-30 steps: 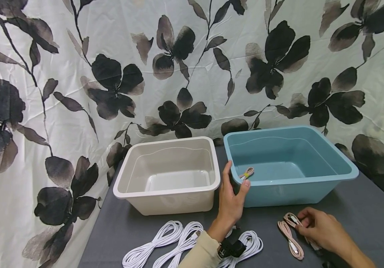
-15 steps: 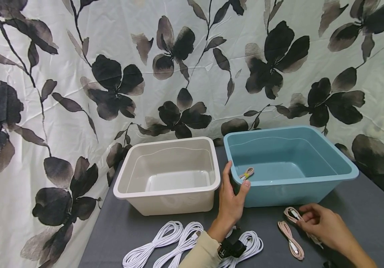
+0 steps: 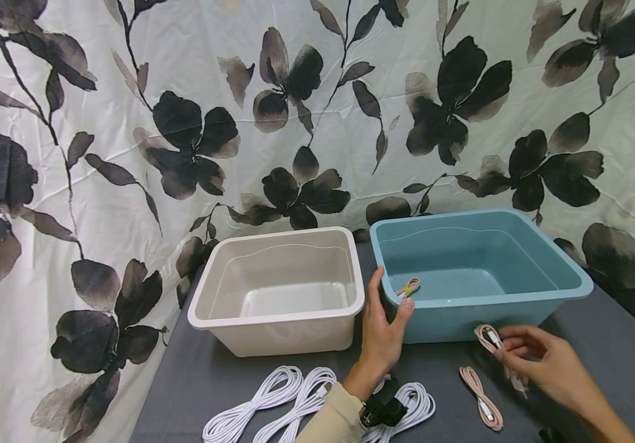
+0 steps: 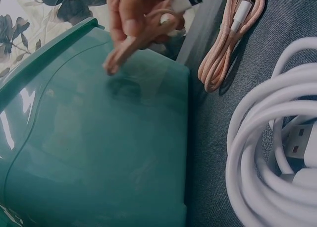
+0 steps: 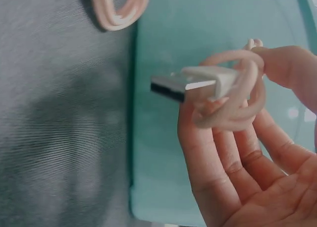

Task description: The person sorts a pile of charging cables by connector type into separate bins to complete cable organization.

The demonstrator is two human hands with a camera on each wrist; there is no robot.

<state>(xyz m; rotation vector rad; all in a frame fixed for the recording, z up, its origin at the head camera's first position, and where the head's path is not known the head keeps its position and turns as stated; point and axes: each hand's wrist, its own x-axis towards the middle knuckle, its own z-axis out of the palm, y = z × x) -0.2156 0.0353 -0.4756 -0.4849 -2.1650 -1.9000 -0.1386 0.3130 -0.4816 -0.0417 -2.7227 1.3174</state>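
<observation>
In the head view my left hand [image 3: 381, 338] is at the blue tub [image 3: 472, 317], its fingers extended along the near left corner and its thumb touching the front rim. My right hand [image 3: 544, 366] pinches a coiled pink USB cable [image 3: 489, 338] low before the tub's front wall. The cable's USB plug [image 5: 198, 85] sticks out of the loops in the right wrist view. A second coiled pink cable [image 3: 482, 399] lies on the table left of that hand. Inside the tub's near left corner shows a small pink coil with a yellow band [image 3: 408, 287].
A beige tub [image 3: 281, 335] stands left of the blue one. Several bundled white cables [image 3: 275, 397] lie at the front of the grey-covered table [image 3: 184, 381], partly behind the left forearm. A floral cloth [image 3: 317, 123] hangs behind both tubs.
My right hand has lifted the pink cable from beside its twin and carried it up and slightly right, nearer the blue tub. The left hand has stayed in place.
</observation>
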